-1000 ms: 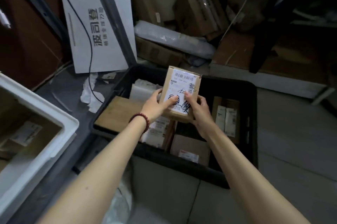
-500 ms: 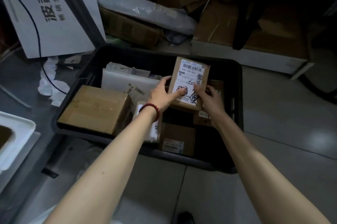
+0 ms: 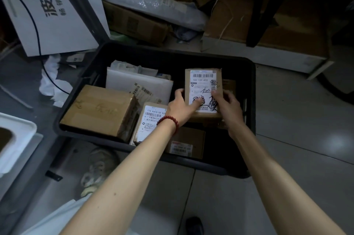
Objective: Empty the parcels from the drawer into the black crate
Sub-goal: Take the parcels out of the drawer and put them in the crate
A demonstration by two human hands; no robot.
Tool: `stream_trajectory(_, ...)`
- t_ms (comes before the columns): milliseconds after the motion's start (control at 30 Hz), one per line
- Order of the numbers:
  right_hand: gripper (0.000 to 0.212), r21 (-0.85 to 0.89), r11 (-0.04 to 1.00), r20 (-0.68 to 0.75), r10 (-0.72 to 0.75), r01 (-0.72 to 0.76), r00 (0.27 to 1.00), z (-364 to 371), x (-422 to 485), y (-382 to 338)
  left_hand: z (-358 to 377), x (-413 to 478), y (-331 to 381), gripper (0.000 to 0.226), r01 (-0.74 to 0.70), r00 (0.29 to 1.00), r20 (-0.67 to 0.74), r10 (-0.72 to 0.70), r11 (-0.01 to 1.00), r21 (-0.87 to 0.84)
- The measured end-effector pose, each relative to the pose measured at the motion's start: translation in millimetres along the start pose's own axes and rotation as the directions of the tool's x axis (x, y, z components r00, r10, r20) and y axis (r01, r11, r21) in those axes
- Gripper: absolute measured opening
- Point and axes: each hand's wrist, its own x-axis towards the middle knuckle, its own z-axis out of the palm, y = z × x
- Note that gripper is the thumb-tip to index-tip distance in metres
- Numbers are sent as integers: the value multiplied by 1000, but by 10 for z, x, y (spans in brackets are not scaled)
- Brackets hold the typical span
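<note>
A black crate (image 3: 251,100) stands on the floor in front of me with several parcels inside. Both hands hold one small cardboard parcel (image 3: 203,83) with a white label and black scribbles, low inside the crate's right half. My left hand (image 3: 181,105) grips its lower left edge, thumb on the label. My right hand (image 3: 226,103) grips its lower right edge. A large brown box (image 3: 99,110) lies at the crate's left, a white padded envelope (image 3: 138,85) behind it. The white drawer (image 3: 13,139) shows at the left edge.
A white printed carton (image 3: 51,5) leans behind the crate on the left, with a black cable across it. Cardboard boxes and a bubble-wrapped bundle (image 3: 149,3) are piled at the back. A wooden board on a white base (image 3: 264,51) lies back right. Tiled floor stretches to the right.
Both hands have carried the labelled parcel down from above the rim into the crate's right half. The view has swung right, and the drawer has slid to the left edge.
</note>
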Motion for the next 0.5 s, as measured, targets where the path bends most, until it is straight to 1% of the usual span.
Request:
stream_trajectory(67, 54, -34, 999, 32, 22, -21, 999, -62, -68, 54, 41, -58, -52, 76, 7, 1000, 0, -7, 999, 49)
stream_trajectory(133, 52, -30, 996, 87, 80, -78, 993, -31, -170, 153, 0, -121, -117, 74, 21, 1000, 0, -21, 996, 87)
stream_trajectory(200, 47, -1, 991, 144, 129, -130, 981, 105, -293, 241, -117, -167, -200, 74, 34, 999, -26, -31, 991, 127)
stream_trajectory(267, 42, -11, 989, 156, 146, -146, 977, 260, -381, 302, -243, -197, -274, 73, 49, 997, -59, -40, 985, 165)
stream_trajectory(333, 46, -27, 990, 132, 143, -140, 981, 357, -415, 311, -306, -225, -315, 72, 49, 997, -70, -35, 976, 210)
stream_trajectory(400, 50, -32, 990, 132, 138, -135, 982, 375, -415, 264, -311, -247, -338, 74, 30, 998, -70, -10, 954, 297)
stream_trajectory(433, 49, -41, 993, 136, 116, -111, 984, 348, -408, 233, -304, -256, -350, 80, 26, 998, -66, -5, 948, 317)
stream_trajectory(467, 47, -58, 996, 143, 77, -69, 987, 307, -398, 200, -300, -265, -365, 89, 30, 998, -54, -14, 953, 301)
stream_trajectory(500, 43, -80, 997, 153, 34, -22, 988, 262, -382, 171, -297, -277, -380, 98, 37, 999, -34, -29, 968, 250)
